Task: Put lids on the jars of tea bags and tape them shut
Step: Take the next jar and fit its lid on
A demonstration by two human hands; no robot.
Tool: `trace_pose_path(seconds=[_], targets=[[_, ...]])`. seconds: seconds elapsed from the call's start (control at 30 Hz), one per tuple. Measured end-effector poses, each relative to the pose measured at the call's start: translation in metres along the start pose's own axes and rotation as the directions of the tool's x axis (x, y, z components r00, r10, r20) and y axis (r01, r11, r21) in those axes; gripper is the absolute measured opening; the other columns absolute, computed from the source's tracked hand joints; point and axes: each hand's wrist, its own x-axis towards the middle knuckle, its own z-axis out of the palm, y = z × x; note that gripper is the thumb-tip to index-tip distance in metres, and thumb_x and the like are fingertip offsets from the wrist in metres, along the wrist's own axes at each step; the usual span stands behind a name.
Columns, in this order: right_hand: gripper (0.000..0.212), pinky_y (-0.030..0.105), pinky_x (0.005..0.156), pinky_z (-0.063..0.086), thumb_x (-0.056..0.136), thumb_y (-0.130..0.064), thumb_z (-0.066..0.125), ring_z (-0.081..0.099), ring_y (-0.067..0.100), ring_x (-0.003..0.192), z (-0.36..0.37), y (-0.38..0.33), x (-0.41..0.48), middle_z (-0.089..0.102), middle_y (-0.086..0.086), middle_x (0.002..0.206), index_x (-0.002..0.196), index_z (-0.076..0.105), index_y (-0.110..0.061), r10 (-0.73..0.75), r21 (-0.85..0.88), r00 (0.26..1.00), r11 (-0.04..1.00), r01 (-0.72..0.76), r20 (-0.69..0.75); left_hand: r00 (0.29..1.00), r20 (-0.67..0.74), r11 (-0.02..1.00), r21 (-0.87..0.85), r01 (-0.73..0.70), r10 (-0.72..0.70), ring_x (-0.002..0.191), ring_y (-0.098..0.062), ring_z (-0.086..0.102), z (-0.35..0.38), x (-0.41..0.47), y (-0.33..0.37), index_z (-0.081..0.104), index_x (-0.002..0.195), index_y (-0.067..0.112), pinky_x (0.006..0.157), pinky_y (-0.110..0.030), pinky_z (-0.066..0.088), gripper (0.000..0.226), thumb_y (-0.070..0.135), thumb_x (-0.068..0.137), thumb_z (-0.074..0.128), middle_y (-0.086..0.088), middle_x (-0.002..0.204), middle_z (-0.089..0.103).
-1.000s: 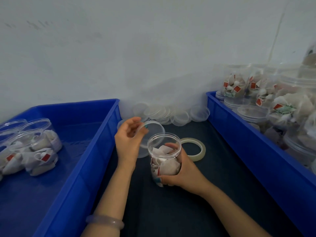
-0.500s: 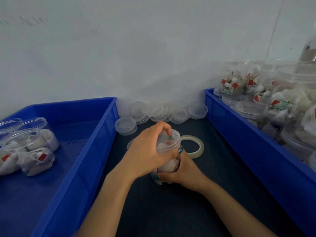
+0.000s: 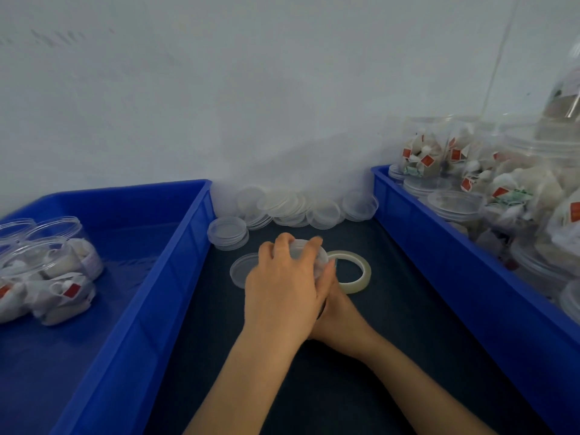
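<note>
Jar of tea bags stands on the dark worktop, btw the two blue bins, & we're at the capping step w/ it. Our left hand covers the top, fingers curled over the lid & gripping its rim. Whether the lid is fully seated we can't tell, since the hand hides most of it. Our right hand holds the jar lower down; only its thumb shows against the side, the rest is behind the left. Tape roll lies flat just beside the jar, untouched, so taping this one isn't done yet. A spare lid lies by the left hand, w/ a stack of lids beyond it & more along the wall.

Overall we judge it's early. Left bin holds only a few jars on their sides, prob. the finished ones, tho any tape on them is too faint to see. Right bin is full of packed jars, so most of the work looks to be left.
</note>
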Motion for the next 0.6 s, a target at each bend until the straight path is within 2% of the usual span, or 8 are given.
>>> trace_pose_path(seconds=[0.07, 0.17, 0.27, 0.33, 0.4, 0.47, 0.53, 0.6], targets=[[0.094, 0.03, 0.097, 0.054, 0.068, -0.027, 0.091, 0.059, 0.001, 0.12, 0.001, 0.0, 0.001, 0.058, -0.016, 0.13, 0.143, 0.035, -0.021, -0.003, -0.024, 1.0, 1.0, 0.003, -0.017, 0.999, -0.027, 0.999, 0.025, 0.04, -0.039, 0.13, -0.02, 0.039, 0.002, 0.0, 0.004, 0.032, 0.149, 0.043, 0.08, -0.029, 0.044, 0.065, 0.067, 0.091, 0.016, 0.001, 0.15, 0.035], [0.084, 0.031, 0.092, 0.056, 0.069, -0.022, 0.09, 0.063, 0.007, 0.114, 0.001, 0.002, 0.001, 0.063, -0.01, 0.122, 0.136, 0.04, -0.014, -0.001, 0.014, 0.999, 1.0, 0.001, -0.044, 0.998, -0.039, 0.998, -0.04, 0.039, -0.041, 0.128, -0.018, 0.038, 0.006, 0.002, 0.002, 0.038, 0.145, 0.044, 0.08, -0.027, 0.04, 0.059, 0.07, 0.092, 0.033, 0.003, 0.146, 0.037], [0.08, 0.02, 0.084, 0.054, 0.065, -0.011, 0.091, 0.066, 0.007, 0.11, -0.003, 0.003, -0.004, 0.066, -0.011, 0.116, 0.129, 0.044, -0.016, -0.003, 0.121, 0.998, 0.993, 0.012, -0.069, 1.0, -0.014, 0.982, -0.19, -0.022, 0.02, 0.124, -0.012, 0.038, 0.004, 0.005, -0.01, 0.046, 0.135, 0.05, 0.082, -0.024, 0.034, 0.057, 0.073, 0.084, 0.037, 0.012, 0.139, 0.041], [0.077, 0.02, 0.081, 0.055, 0.062, -0.009, 0.09, 0.067, 0.009, 0.106, -0.006, -0.002, -0.007, 0.067, -0.011, 0.113, 0.125, 0.047, -0.019, -0.011, 0.21, 0.998, 0.977, 0.023, -0.059, 0.999, 0.012, 0.944, -0.329, -0.039, 0.045, 0.121, -0.007, 0.044, 0.001, 0.009, -0.024, 0.051, 0.132, 0.051, 0.09, -0.023, 0.041, 0.058, 0.073, 0.08, 0.039, 0.018, 0.134, 0.046], [0.072, 0.023, 0.08, 0.055, 0.056, -0.021, 0.087, 0.068, 0.011, 0.102, -0.006, -0.007, -0.009, 0.069, -0.012, 0.108, 0.121, 0.054, -0.021, -0.021, 0.245, 0.999, 0.969, 0.032, -0.049, 0.997, 0.053, 0.852, -0.523, -0.017, 0.052, 0.118, -0.002, 0.052, -0.002, 0.011, -0.039, 0.056, 0.129, 0.052, 0.097, -0.03, 0.049, 0.055, 0.075, 0.08, 0.046, 0.022, 0.13, 0.053], [0.07, 0.022, 0.08, 0.054, 0.056, -0.035, 0.081, 0.069, 0.011, 0.099, -0.007, -0.014, -0.009, 0.072, -0.01, 0.106, 0.121, 0.06, -0.02, 0.009, 0.311, 1.0, 0.95, 0.0, -0.026, 0.994, 0.097, 0.69, -0.723, 0.034, 0.053, 0.116, 0.005, 0.058, -0.004, 0.012, -0.049, 0.06, 0.124, 0.056, 0.099, -0.032, 0.052, 0.045, 0.073, 0.082, 0.057, 0.025, 0.127, 0.06], [0.067, 0.025, 0.082, 0.054, 0.064, -0.041, 0.076, 0.07, 0.018, 0.099, -0.011, -0.017, -0.01, 0.074, 0.001, 0.107, 0.124, 0.063, -0.014, 0.051, 0.442, 0.996, 0.894, -0.077, 0.07, 0.99, 0.132, 0.534, -0.842, 0.082, 0.057, 0.113, 0.01, 0.06, -0.006, 0.011, -0.053, 0.063, 0.118, 0.06, 0.096, -0.03, 0.054, 0.038, 0.072, 0.082, 0.059, 0.032, 0.124, 0.063], [0.065, 0.03, 0.085, 0.055, 0.07, -0.047, 0.075, 0.069, 0.023, 0.101, -0.016, -0.02, -0.011, 0.073, 0.008, 0.111, 0.124, 0.067, -0.012, 0.088, 0.584, 0.972, 0.786, -0.203, 0.219, 0.989, 0.124, 0.442, -0.894, 0.077, 0.079, 0.113, 0.006, 0.062, -0.007, 0.008, -0.055, 0.064, 0.117, 0.059, 0.094, -0.029, 0.053, 0.039, 0.074, 0.082, 0.056, 0.03, 0.122, 0.065]])
